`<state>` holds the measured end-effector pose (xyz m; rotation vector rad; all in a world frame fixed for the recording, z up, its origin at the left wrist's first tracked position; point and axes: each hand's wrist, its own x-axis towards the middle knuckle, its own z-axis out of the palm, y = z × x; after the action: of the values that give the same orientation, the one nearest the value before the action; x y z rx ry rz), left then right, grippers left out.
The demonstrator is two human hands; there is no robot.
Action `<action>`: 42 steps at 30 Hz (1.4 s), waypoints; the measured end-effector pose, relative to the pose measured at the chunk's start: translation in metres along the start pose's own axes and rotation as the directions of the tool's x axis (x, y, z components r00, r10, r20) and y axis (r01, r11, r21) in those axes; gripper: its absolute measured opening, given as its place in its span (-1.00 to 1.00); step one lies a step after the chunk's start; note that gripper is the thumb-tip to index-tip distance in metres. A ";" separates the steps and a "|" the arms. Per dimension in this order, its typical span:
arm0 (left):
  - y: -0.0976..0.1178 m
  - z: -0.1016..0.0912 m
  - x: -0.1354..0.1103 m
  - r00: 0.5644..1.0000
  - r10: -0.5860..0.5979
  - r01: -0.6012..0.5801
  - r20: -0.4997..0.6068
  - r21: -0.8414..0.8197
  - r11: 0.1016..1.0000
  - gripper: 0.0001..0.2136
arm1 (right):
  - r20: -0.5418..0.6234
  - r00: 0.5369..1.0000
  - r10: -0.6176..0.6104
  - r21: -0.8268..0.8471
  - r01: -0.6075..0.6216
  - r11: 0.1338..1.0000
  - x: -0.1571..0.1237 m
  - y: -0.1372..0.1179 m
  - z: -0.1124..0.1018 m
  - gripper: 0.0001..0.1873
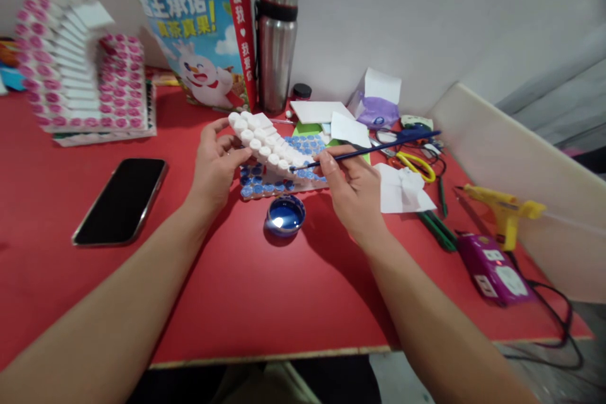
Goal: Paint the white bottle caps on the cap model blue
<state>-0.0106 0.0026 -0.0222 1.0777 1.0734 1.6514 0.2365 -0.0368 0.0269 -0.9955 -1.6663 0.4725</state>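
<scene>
My left hand (218,161) is closed on the upper left end of a craft model (265,148), a curved piece covered with rolled white rosettes and joined to a base of blue-painted ones. Between the thumb and fingers of my right hand (353,192) is a dark blue paintbrush (392,144). Its tip touches or nearly touches the white rosettes at the lower right of the curve, where blue ones begin. Just in front of the model sits a small round pot of blue paint (285,216).
A black phone (122,202) lies at left, below a pink-and-white craft model (85,69). Behind stand a printed carton (199,31) and a steel flask (279,44). At right are paper pieces (402,189), yellow-handled scissors (416,165), a yellow glue gun (504,205) and a purple box (492,268) with cables.
</scene>
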 end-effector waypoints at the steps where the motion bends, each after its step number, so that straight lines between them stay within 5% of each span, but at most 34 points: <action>1: 0.000 0.000 0.000 1.000 0.001 -0.001 0.003 0.003 1.000 -0.33 | -0.006 1.000 -0.005 0.006 0.005 1.000 0.000 0.000 0.000 -0.71; 42: 0.000 0.000 0.000 1.000 -0.005 0.005 0.009 -0.012 1.000 -0.34 | -0.025 0.999 0.043 -0.044 -0.044 0.998 0.002 -0.006 -0.003 -0.71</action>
<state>-0.0109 0.0023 -0.0223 1.0735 1.0582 1.6453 0.2369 -0.0391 0.0337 -1.0677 -1.6428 0.4527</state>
